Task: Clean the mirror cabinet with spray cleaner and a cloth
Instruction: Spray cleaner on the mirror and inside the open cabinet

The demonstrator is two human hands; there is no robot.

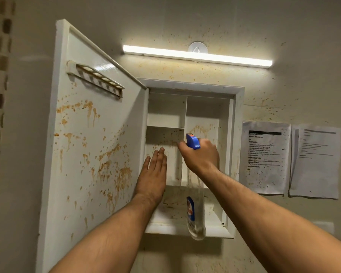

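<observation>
While the right hand (200,156) grips the bottle (195,213) at its neck, blue nozzle (193,141) aimed into the open cabinet (185,85), the left hand (153,174) is raised flat, fingers straight, holding nothing, near the door's (91,154) edge. Orange stains streak door and shelves. 2 papers (264,156) hang at right.

a: how many hands are up there?
b: two, a left hand (153,178) and a right hand (201,156).
a: and bottles?
b: one spray bottle (195,209).
a: cabinets?
b: one mirror cabinet (191,85) with one door (87,154), one upright divider (186,111) and one short shelf (165,127) inside.
a: anything on the door?
b: one toothbrush holder (96,78) with five round holes.
a: on the wall (303,56)?
b: one light bar (197,56), one round hook (197,48), and two printed sheets (264,157).
</observation>
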